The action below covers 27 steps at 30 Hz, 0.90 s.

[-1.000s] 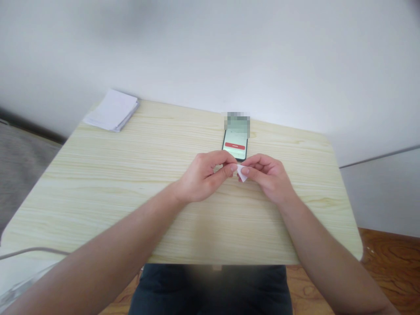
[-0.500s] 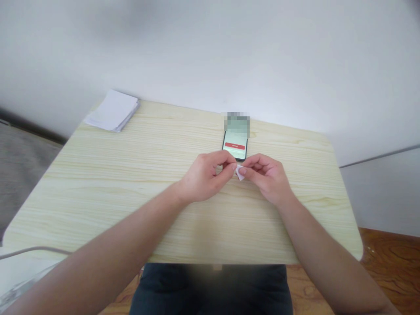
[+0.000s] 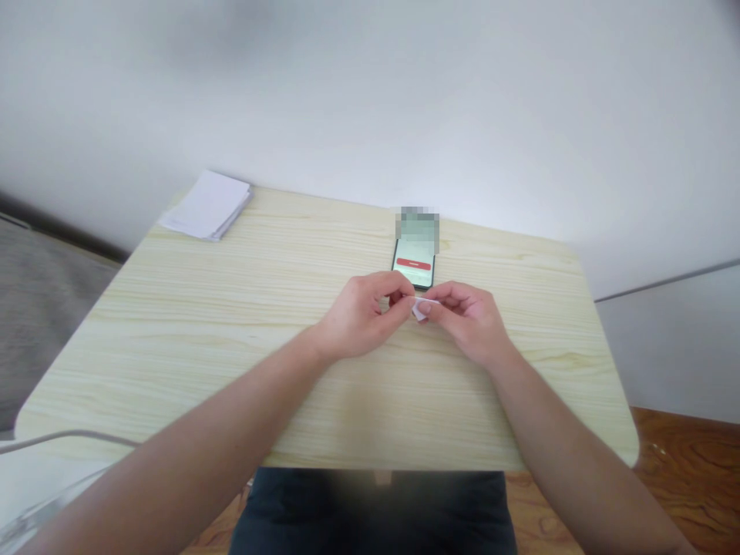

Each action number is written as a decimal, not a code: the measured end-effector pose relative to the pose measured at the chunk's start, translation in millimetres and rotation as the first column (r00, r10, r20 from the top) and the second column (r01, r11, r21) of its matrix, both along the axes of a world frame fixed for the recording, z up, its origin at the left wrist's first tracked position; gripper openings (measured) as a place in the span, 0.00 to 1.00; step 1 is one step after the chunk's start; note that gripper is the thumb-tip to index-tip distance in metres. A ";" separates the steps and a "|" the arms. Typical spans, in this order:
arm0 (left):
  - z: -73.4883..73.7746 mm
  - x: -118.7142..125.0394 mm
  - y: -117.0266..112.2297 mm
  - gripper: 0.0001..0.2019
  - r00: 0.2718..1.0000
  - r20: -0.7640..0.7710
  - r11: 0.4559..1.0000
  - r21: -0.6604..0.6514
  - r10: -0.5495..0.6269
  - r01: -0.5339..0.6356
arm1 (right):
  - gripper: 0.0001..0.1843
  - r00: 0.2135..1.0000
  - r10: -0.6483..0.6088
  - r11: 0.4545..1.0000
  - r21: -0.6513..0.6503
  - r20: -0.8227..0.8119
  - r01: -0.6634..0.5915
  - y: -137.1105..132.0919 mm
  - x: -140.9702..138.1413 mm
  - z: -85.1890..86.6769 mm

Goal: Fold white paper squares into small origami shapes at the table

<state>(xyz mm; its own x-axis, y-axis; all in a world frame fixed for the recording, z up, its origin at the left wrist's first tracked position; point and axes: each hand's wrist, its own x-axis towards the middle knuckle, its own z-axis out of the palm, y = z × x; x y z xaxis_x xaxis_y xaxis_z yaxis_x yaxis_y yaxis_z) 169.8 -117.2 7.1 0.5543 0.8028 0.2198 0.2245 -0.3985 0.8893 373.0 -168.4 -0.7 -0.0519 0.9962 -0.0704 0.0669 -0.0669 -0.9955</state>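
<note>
A small folded piece of white paper (image 3: 418, 311) is pinched between my two hands, over the middle of the table. My left hand (image 3: 370, 314) grips its left edge with thumb and forefinger. From the other side, my right hand (image 3: 467, 317) holds it with the thumb on top. My fingers cover much of the paper, so its full shape is hidden. Just beyond my fingertips lies a phone (image 3: 414, 275) with its screen lit and a red bar across it; the upper part of the screen is blurred out.
A stack of white paper sheets (image 3: 209, 205) rests at the back left of the wood-grain table (image 3: 277, 254). The table's back edge meets a white wall (image 3: 370, 116). A grey cable (image 3: 69, 436) crosses the front left corner.
The paper has turned slightly between my fingers, and more of its upper edge shows by my right thumb. The view has shifted a little, so the table sits lower.
</note>
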 end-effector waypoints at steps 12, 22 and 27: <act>1.4 -5.2 11.1 0.10 0.994 0.071 0.987 -0.132 -0.087 0.096 | 0.12 0.999 -0.001 1.000 0.016 0.044 0.001 1.4 6.8 -0.8; -3.3 -4.4 14.0 0.09 0.993 0.091 0.986 -0.139 -0.076 0.088 | 0.08 0.997 -0.038 0.994 0.101 0.071 0.031 2.1 7.7 -1.4; -4.1 -3.5 13.0 0.08 0.992 0.085 0.985 -0.137 -0.092 0.103 | 0.05 0.996 -0.055 0.991 0.122 0.071 0.046 2.9 9.4 -1.5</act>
<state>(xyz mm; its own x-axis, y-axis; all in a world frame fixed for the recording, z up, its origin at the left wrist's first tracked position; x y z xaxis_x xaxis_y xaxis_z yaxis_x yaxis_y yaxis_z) 166.3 -104.2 3.0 0.6173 0.7715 0.1541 0.1182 -0.2846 0.9513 382.4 -165.4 -2.3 -0.0006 0.9989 0.0479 0.1402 0.0475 -0.9890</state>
